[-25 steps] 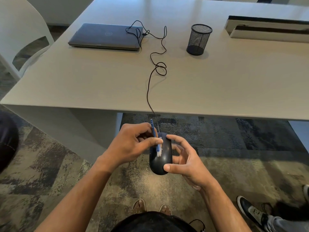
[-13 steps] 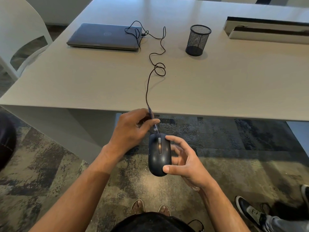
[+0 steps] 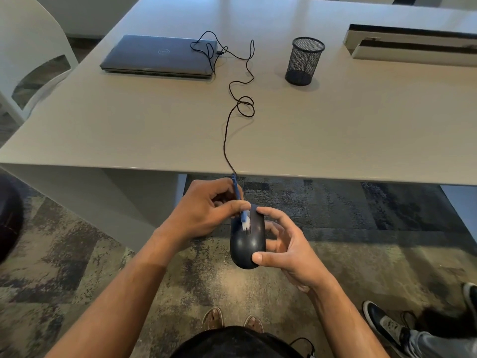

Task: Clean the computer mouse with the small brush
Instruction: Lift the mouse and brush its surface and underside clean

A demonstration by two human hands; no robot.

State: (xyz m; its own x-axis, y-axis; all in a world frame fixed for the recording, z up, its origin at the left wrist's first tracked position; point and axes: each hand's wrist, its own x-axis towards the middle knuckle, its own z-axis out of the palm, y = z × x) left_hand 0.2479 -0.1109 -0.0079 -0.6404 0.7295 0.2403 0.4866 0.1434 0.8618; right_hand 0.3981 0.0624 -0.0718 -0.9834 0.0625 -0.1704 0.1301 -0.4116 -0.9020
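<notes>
I hold a black wired computer mouse (image 3: 246, 245) in the air below the table's front edge, top side facing me. My right hand (image 3: 286, 248) grips it, thumb at its near end and fingers along its far right side. My left hand (image 3: 204, 215) pinches a small blue brush (image 3: 238, 200) with white bristles. The bristles rest on the mouse's top by the scroll wheel. The mouse's black cable (image 3: 232, 120) runs up over the table edge, loops, and reaches the closed grey laptop (image 3: 160, 56).
The grey table (image 3: 335, 140) carries the laptop at back left, a black mesh pen cup (image 3: 304, 60) and a long cable tray (image 3: 413, 45) at back right. A white chair (image 3: 28, 52) stands at left. Another person's shoe (image 3: 384, 321) is at lower right.
Half a second ago my left hand with the brush was raised off the mouse near the cable end. It has come back down, and the bristles touch the mouse top again.
</notes>
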